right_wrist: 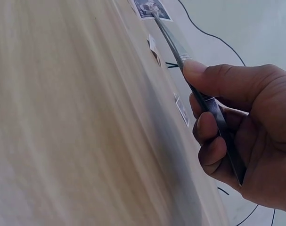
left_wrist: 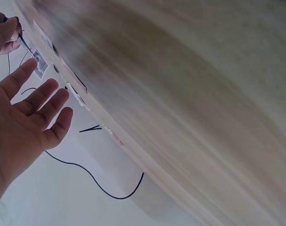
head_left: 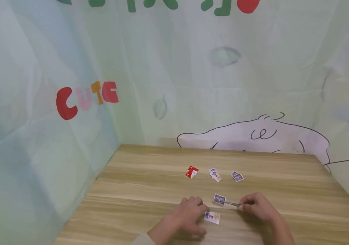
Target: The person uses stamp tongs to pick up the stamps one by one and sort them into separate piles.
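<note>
My right hand (head_left: 260, 207) grips a pair of metal tweezers (right_wrist: 173, 41), its thumb and curled fingers around the shaft. The tweezer tips pinch the edge of a dark-pictured stamp (head_left: 219, 198) with a white border. In the left wrist view this stamp (left_wrist: 40, 64) appears held up off the table. Closer to me lies a pale stamp (head_left: 213, 218) with a coloured picture. My left hand (head_left: 189, 215) is beside the pale stamp, fingers spread and relaxed, holding nothing; one fingertip is by the stamp's upper left corner, and whether it touches cannot be told.
Farther back on the wood-grain table (head_left: 150, 177) are three small groups of stamps: red ones (head_left: 191, 172) at left, pale ones (head_left: 215, 175) in the middle, dark ones (head_left: 237, 176) at right. A printed cloth (head_left: 168, 68) hangs along the back and left edges.
</note>
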Motion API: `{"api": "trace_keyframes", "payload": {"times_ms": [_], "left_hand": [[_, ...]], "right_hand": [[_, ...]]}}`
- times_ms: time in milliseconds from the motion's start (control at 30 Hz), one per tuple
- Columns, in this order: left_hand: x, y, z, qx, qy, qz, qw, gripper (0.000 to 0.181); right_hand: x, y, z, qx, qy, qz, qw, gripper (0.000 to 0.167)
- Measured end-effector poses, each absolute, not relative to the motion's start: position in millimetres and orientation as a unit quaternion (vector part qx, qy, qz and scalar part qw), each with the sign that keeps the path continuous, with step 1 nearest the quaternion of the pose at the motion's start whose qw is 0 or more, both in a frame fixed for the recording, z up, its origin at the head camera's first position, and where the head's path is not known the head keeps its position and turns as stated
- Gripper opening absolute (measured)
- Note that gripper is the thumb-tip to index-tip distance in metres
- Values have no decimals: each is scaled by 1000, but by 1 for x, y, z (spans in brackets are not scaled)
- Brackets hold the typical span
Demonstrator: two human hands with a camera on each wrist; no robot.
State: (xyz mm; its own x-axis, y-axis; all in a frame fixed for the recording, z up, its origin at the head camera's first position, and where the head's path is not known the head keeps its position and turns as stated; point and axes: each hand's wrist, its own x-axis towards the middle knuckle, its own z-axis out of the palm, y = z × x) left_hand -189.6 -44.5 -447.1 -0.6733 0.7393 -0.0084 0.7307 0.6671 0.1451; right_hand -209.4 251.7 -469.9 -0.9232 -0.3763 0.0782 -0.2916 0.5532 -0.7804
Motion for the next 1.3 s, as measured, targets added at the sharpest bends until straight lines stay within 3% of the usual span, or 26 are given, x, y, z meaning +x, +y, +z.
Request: {"api": "trace_keyframes", "payload": {"times_ms": [733,1300], "left_hand": [[-180,-59,-451,428,901,54,35,62],[-175,-56,-462,400,913,59,57,64]], "right_hand": [[-214,273,-470,-159,898,-409,26,13],[-221,284,-467,-58,898,-434,34,19]]}}
